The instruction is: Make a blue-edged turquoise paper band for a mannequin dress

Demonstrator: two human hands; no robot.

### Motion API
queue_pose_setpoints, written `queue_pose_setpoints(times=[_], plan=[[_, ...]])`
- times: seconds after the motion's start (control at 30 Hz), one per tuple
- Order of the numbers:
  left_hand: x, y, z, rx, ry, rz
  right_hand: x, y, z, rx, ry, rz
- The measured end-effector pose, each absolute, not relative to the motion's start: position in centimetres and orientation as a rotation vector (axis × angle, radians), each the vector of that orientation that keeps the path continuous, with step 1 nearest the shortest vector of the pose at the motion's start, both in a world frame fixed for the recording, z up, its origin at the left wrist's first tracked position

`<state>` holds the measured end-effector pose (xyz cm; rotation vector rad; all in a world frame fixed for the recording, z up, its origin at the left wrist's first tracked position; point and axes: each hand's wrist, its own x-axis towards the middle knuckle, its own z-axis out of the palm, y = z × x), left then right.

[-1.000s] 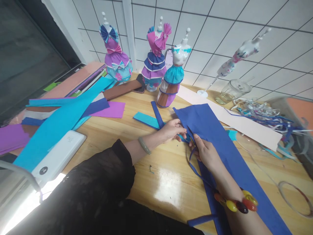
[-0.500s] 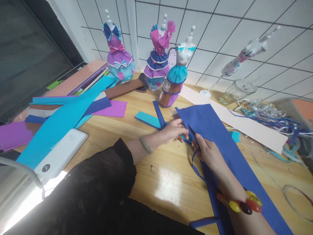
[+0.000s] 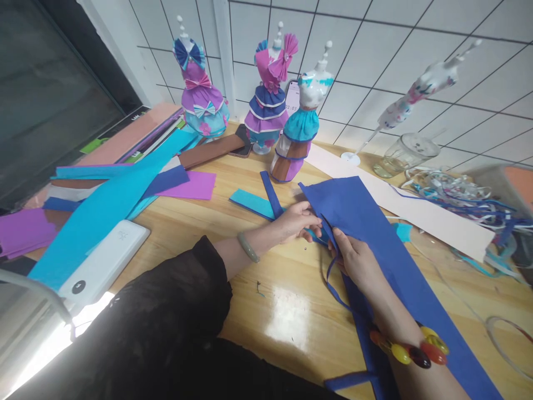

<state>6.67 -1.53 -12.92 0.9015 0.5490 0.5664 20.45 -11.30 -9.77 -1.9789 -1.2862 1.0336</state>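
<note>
A long dark blue sheet of what looks like crepe paper (image 3: 375, 239) lies slantwise under my right forearm. My right hand (image 3: 356, 258) is closed round small scissors (image 3: 327, 221); their dark blades lie along the sheet's left edge, and the handles are mostly hidden in my fingers. On the other side of that edge my left hand (image 3: 296, 222) pinches the sheet between thumb and fingers, close to the blade tips. From below the scissors a narrow cut blue strip (image 3: 333, 289) hangs in a loop. Beneath and behind my left hand rest a turquoise piece (image 3: 252, 203) and a short blue strip (image 3: 271, 194).
Three dressed mini mannequins (image 3: 303, 128) and a tilted bare one (image 3: 420, 94) stand along the tiled wall. Coloured sheets (image 3: 108, 194) and a white power bank (image 3: 106, 258) lie left. Right are a pale strip (image 3: 441, 222), a glass jar (image 3: 406, 155) and tangled scraps (image 3: 449, 191).
The scissor blades look slightly more closed and sit a little further along the edge. Both hands keep nearly the same place, and the view has shifted very slightly.
</note>
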Motion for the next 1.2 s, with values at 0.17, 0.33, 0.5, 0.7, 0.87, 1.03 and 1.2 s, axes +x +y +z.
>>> queue_pose_setpoints(times=[0.17, 0.33, 0.5, 0.7, 0.87, 1.03, 1.2], plan=[[6.6, -1.5, -12.7, 0.861, 0.586, 0.614, 20.6, -11.6, -10.0, -1.968, -1.255, 1.059], [6.8, -1.6, -12.2, 0.857, 0.645, 0.630, 20.4, -11.5, -9.9, -1.943, -1.246, 1.049], [6.9, -1.6, -12.3, 0.879, 0.660, 0.628, 20.0, -10.8, -9.6, -1.962, -1.191, 1.085], [6.9, -1.6, -12.7, 0.894, 0.631, 0.641, 19.8, -9.9, -9.2, -1.991, -1.230, 1.062], [6.7, -1.6, -12.3, 0.887, 0.628, 0.651, 20.3, -10.9, -9.2, -1.985, -1.169, 1.127], [6.7, -1.6, -12.3, 0.892, 0.618, 0.639, 20.4, -12.3, -8.8, -1.947, -1.083, 1.260], [6.7, -1.6, -12.5, 0.883, 0.614, 0.633, 20.3, -11.8, -9.1, -1.913, -1.010, 1.299]])
